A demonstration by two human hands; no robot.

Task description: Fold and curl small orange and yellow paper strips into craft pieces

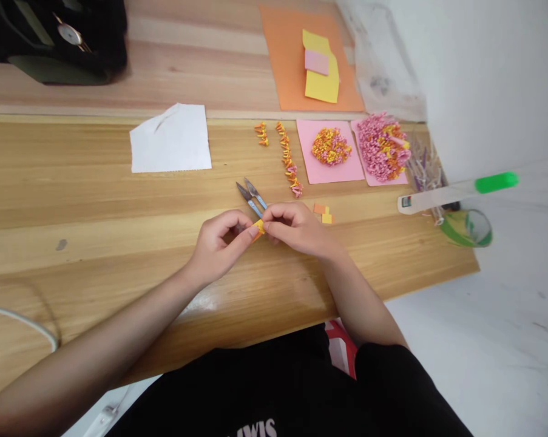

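Between my two hands is a small yellow-and-orange piece of paper. My left hand pinches it from the left with thumb and forefinger. From the right, the fingertips of my right hand close on its other end. Just beyond my fingers lie thread snips, blades pointing away, their handles partly hidden by my hands. Small orange and yellow paper pieces lie right of my right hand. A row of little rolled paper pieces runs ahead, with a shorter row beside it.
Pink sheets carry heaps of small orange, yellow and pink pieces. White paper lies left. Orange paper is at the back. A green-capped tube and a green-and-clear round container stand near the right edge. A cable crosses the left.
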